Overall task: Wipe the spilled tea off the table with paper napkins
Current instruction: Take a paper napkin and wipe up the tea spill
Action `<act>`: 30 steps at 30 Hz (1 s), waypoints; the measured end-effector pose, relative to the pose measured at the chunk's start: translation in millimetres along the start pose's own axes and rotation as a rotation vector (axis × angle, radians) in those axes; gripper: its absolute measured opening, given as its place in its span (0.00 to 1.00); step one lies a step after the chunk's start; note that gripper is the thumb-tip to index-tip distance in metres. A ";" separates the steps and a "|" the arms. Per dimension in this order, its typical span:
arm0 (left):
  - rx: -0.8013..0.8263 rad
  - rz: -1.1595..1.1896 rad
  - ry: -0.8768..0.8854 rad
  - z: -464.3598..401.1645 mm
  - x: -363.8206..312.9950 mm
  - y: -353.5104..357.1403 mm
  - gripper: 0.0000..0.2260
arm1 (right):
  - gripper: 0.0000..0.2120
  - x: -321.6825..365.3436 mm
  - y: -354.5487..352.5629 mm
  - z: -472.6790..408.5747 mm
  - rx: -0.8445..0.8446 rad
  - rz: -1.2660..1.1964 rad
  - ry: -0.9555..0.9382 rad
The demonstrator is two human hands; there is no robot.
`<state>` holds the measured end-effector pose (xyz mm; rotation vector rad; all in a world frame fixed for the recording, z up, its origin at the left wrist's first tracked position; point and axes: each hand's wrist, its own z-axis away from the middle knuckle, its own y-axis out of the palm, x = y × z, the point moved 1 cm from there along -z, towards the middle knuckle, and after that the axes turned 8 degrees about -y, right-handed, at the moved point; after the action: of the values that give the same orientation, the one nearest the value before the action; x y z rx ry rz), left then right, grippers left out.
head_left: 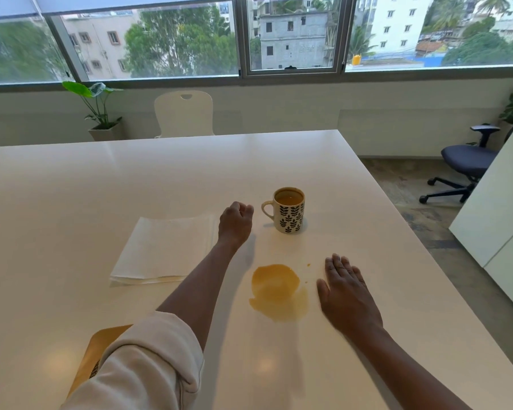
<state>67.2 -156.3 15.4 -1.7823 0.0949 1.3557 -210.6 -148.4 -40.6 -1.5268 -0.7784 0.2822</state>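
Tea puddle [279, 292] sits on the white desk [71, 202], untouched. Left hand [236, 221] hovers loosely curled, holding nothing, just right of the napkin stack [163, 251], so it's the nearer one. Right hand [345, 294] lies flat and spread beside the spill, mug [288, 210] behind.

A wide white table [107, 184] fills the foreground, its glossy top catching soft reflections of daylight. Beyond its far edge stands a white chair [184, 113] against a low pale wall. To the left of the chair a leafy plant [97, 105] grows from a white pot. Above runs a long band of windows [292, 37] with grey frames, showing trees and buildings outside. To the right, a dark office chair [465, 164] on castors stands on a mottled, perhaps stone, floor [421, 208], near a white cabinet [501, 202].
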 end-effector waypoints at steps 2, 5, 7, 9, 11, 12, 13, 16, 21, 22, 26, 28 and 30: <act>-0.023 -0.060 0.058 6.2 8.3 -6.1 0.10 | 0.30 -1.3 0.5 0.1 0.002 0.001 0.002; -0.039 -0.128 0.105 14.6 21.5 -18.6 0.08 | 0.30 -4.5 1.1 -0.7 0.001 0.006 0.009; -0.051 -0.153 0.118 19.6 31.9 -32.3 0.06 | 0.30 -3.8 1.1 -0.9 -0.001 0.012 0.007; -0.071 -0.179 0.120 23.9 42.9 -47.7 0.05 | 0.29 -2.6 1.1 -0.8 -0.004 0.019 0.004; -0.099 -0.215 0.119 28.2 54.2 -62.8 0.05 | 0.29 -1.5 1.4 -0.2 -0.006 0.023 0.003; -0.121 -0.234 0.121 30.2 59.6 -70.4 0.05 | 0.29 -1.4 1.5 -0.1 -0.004 0.026 0.003; -0.148 -0.253 0.126 31.8 64.8 -78.2 0.05 | 0.29 -1.5 1.3 -0.2 0.000 0.027 0.005; -0.240 -0.310 0.134 33.6 80.2 -102.1 0.05 | 0.29 -1.1 -1.2 -2.6 0.009 -0.006 0.013; -0.337 -0.414 0.093 33.1 103.0 -134.7 0.07 | 0.29 25.0 -4.5 -12.4 -0.036 -0.095 -0.052; -0.351 -0.438 0.075 33.3 106.4 -139.6 0.07 | 0.29 33.6 -4.6 -15.4 -0.045 -0.106 -0.076; -0.377 -0.526 0.014 33.8 116.5 -155.2 0.09 | 0.28 71.1 -3.8 -34.0 -0.058 -0.125 -0.155; -0.380 -0.548 -0.001 33.6 121.4 -161.1 0.10 | 0.28 88.9 -2.6 -44.5 -0.059 -0.148 -0.177; -0.374 -0.556 -0.017 33.9 126.8 -167.2 0.11 | 0.27 105.2 0.3 -53.8 -0.056 -0.163 -0.204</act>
<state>181.4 22.8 8.6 -1.9021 -0.6568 1.0199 -100.4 -125.4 -4.6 -1.4912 -1.0744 0.3000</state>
